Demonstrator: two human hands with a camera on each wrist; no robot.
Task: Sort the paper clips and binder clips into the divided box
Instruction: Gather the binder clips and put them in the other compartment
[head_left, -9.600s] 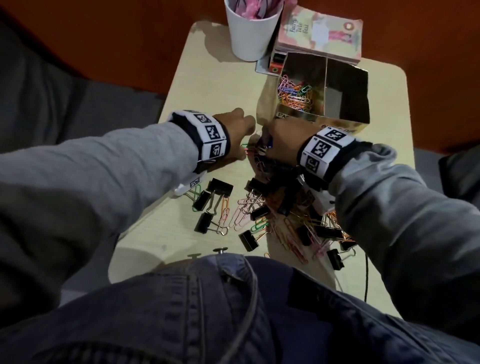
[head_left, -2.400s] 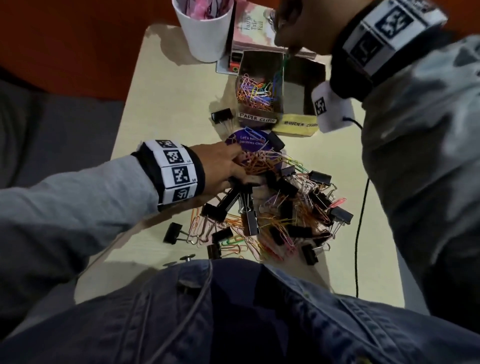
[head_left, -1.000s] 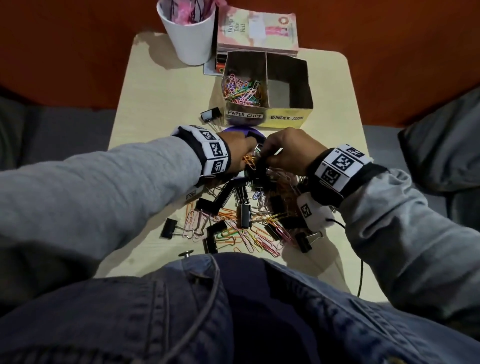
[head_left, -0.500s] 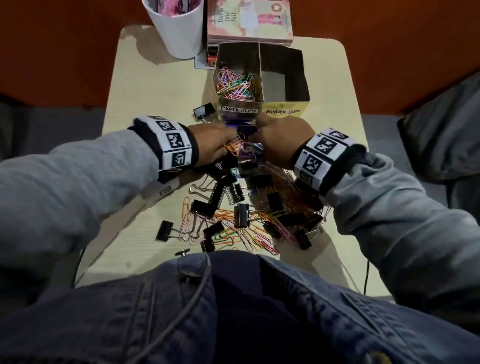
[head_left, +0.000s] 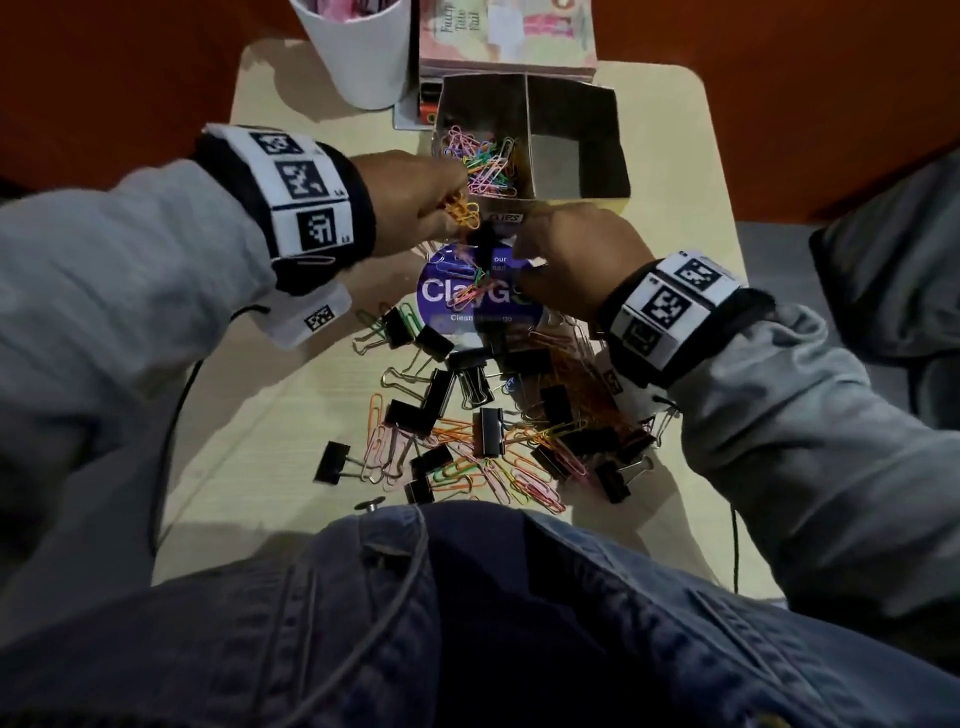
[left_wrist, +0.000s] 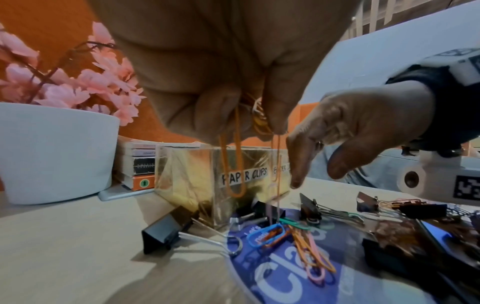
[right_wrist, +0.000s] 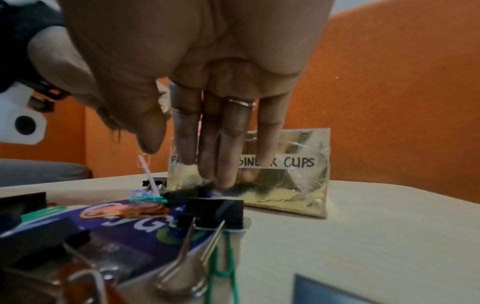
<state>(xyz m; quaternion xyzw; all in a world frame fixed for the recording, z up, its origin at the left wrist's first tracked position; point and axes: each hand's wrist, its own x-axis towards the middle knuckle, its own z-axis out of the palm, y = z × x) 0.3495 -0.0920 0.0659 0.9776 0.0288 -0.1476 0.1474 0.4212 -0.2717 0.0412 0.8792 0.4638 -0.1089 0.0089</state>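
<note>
Beside the divided box (head_left: 571, 171), left hand (head_left: 410, 202) pinches orange paper clips (head_left: 464, 212); right hand's (head_left: 582, 260) fingers hang straight.

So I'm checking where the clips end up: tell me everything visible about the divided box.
The divided box looks like shiny gold card, open-topped, split by one wall. It stands upright at the table's far end, before a book. Hand-lettered front labels read PAPER CLIPS and BINDER CLIPS. The left compartment holds coloured paper clips; the right one looks empty.
</note>
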